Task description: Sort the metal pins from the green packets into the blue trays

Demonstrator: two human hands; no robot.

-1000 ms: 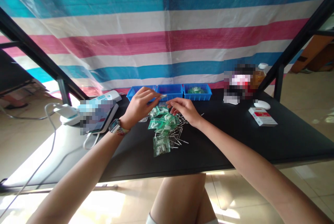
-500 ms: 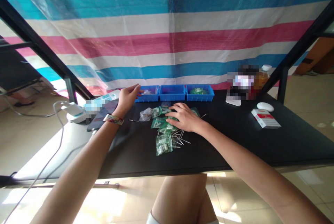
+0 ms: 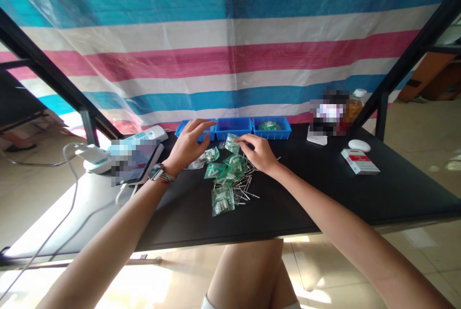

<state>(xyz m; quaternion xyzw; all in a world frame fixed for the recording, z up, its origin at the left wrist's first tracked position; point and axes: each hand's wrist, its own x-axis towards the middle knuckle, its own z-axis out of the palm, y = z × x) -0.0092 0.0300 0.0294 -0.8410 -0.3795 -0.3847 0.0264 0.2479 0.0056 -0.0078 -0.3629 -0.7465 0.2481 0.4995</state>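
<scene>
My right hand (image 3: 257, 152) pinches a small green-tinted plastic bag (image 3: 231, 143) by its right side, just in front of the blue bins. My left hand (image 3: 190, 146) is open, fingers spread, over the front of the left blue bin (image 3: 182, 129) and partly hiding it. Below my hands lies a pile of green-tinted bags (image 3: 222, 201) with small pale pieces inside. Loose metal pop rivets (image 3: 246, 189) are scattered beside and under the bags. A clear bag (image 3: 197, 163) lies under my left fingers, partly hidden.
The middle blue bin (image 3: 234, 135) and the right blue bin (image 3: 271, 135) with green bags stand at the back. On the left are a power strip (image 3: 153, 132), a tablet-like device (image 3: 139, 165) and a cable (image 3: 76, 179). To the right sit a box (image 3: 360, 161), a white mouse (image 3: 359, 146) and a bottle (image 3: 356, 105).
My right hand has lifted from resting on the pile and now pinches a green bag near the bins. My left hand has moved right and its fingers have spread.
</scene>
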